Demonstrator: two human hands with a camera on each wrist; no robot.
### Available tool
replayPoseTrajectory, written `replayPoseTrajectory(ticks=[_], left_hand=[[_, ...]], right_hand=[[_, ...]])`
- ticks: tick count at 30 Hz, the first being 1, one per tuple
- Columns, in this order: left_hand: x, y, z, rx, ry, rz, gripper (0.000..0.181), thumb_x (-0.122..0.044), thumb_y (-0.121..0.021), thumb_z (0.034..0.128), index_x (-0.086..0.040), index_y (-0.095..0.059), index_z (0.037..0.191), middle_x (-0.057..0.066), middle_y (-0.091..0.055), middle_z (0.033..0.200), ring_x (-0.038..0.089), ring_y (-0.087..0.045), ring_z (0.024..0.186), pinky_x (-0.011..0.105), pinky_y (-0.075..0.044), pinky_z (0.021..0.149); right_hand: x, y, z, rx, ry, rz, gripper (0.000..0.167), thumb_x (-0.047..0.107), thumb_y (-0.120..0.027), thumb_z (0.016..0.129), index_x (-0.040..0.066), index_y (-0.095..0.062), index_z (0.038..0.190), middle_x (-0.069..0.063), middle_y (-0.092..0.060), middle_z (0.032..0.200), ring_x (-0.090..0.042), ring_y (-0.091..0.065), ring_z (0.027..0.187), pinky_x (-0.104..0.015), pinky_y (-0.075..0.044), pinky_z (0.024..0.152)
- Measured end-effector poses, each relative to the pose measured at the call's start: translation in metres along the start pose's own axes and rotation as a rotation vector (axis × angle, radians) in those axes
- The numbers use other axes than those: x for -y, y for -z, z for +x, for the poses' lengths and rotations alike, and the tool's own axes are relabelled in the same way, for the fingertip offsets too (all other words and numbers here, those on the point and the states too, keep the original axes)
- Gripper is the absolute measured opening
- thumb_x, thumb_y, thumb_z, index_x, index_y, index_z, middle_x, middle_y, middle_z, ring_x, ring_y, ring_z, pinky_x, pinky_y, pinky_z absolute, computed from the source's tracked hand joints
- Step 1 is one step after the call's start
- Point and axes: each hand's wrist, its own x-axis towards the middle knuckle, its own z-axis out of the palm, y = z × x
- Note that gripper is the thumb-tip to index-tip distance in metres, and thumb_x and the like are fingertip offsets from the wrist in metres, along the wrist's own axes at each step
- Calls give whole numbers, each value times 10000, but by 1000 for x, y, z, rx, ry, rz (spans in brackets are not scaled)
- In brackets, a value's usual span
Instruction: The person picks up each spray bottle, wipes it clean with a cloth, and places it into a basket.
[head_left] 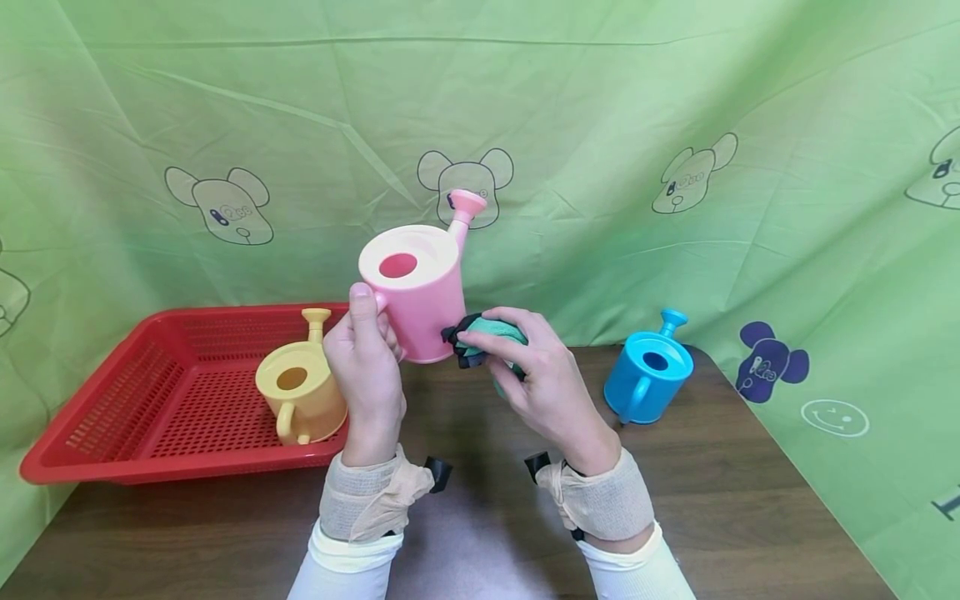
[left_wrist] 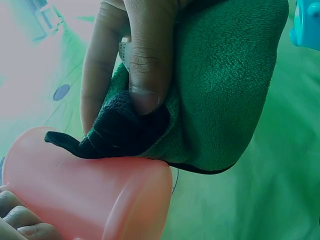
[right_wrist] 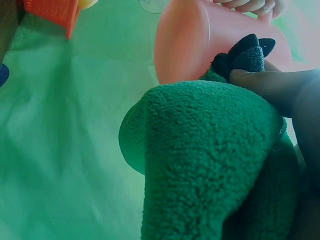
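Note:
A pink watering can [head_left: 423, 312] is held up off the table, its spout pointing up and away to the right. The left hand [head_left: 367, 367] grips its handle, thumb on top. On the can's right side, low down, the right hand [head_left: 543, 375] pinches a bunched green cloth [head_left: 498, 332] with dark edging. In the left wrist view the cloth's dark edge [left_wrist: 125, 130] touches the pink wall [left_wrist: 90, 190]. The right wrist view shows the cloth's loose part [right_wrist: 200, 145] hanging below the fingers.
At the left a red perforated basket [head_left: 202, 408] holds a yellow watering can [head_left: 318, 400]. A blue watering can [head_left: 648, 375] stands upright on the brown table [head_left: 720, 492] at the right. Behind hangs a green printed curtain [head_left: 570, 108].

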Motion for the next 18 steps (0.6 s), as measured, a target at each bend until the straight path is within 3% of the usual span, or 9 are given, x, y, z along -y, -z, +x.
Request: replayPoseTrajectory(ticks=[18], left_hand=[[-2,0,1,-1,-28,-18,506,-269,-557,1072,-152,-433,596,-43,-372,530,95,-311,466,207,-318,487]], right_hand=[[-4,-3,0,32,9,-21,376,51,-748,952,288,-779,1243,-93,-655,1374,-308,-607,1269,-513,-562,1008]])
